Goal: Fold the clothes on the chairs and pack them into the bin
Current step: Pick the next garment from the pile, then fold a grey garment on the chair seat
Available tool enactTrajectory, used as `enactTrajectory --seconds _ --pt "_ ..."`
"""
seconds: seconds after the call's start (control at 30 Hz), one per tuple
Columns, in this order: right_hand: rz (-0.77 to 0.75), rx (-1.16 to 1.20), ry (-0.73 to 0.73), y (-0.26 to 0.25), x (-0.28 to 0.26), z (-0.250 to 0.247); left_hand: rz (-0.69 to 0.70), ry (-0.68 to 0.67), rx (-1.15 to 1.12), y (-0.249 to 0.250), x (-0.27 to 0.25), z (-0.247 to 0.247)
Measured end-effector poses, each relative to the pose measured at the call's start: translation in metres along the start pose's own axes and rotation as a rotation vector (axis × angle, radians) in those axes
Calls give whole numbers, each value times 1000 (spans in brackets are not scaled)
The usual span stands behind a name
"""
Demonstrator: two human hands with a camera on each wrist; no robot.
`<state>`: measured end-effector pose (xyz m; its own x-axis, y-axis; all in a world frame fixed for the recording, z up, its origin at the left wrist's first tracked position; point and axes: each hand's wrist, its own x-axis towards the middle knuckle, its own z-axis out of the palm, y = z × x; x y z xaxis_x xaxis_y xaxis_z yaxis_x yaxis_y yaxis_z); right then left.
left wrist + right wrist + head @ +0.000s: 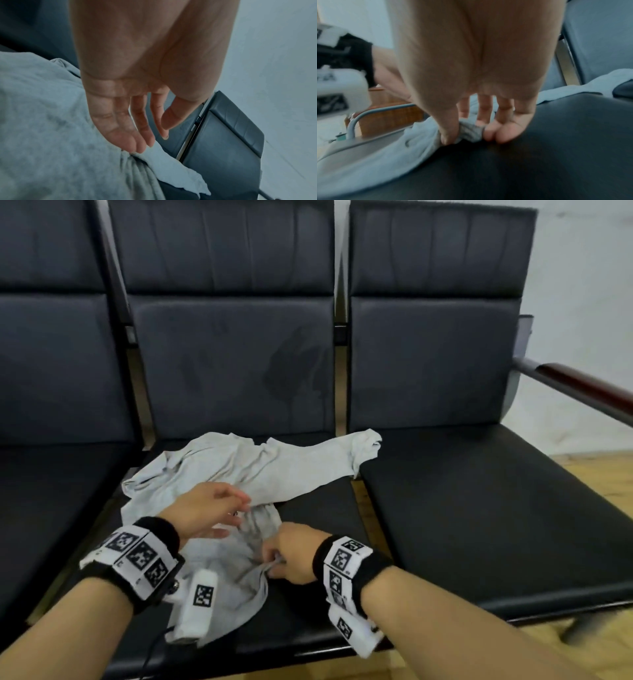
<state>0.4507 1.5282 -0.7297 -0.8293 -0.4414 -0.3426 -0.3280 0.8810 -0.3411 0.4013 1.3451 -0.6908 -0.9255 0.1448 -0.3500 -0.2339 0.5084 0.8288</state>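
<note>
Pinching a bunched edge of the grey garment (471, 132) between thumb and fingertips, the right hand (294, 556) anchors the cloth near the front of the middle chair seat (318, 621), probably so the fabric can be drawn straight for a fold. The left hand (205, 510) rests on the garment with fingers (130, 140) extended and loosely together, tips touching a crease (likely smoothing or pinning it). One sleeve (359, 448) trails across the gap towards the right chair seat (479, 525). No bin shows in any view, so packing seems some way off.
</note>
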Motion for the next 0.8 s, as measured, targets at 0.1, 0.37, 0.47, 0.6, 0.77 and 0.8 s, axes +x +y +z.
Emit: enactTrajectory --seconds 0.1,0.37,0.47,0.6,0.77,0.8 --pt "59 18 3 14 -1 -28 34 -44 162 -1 8 -1" --pt "95 544 464 45 -23 -59 228 -184 707 -11 12 6" --pt "41 771 593 55 -27 -63 320 39 563 -3 7 5" --pt "-5 783 596 67 -44 -71 427 187 440 5 3 1" --pt "-76 563 534 78 -65 -77 483 287 154 19 -5 -2" --pt "-63 528 529 79 -66 -75 452 289 89 21 -6 -2"
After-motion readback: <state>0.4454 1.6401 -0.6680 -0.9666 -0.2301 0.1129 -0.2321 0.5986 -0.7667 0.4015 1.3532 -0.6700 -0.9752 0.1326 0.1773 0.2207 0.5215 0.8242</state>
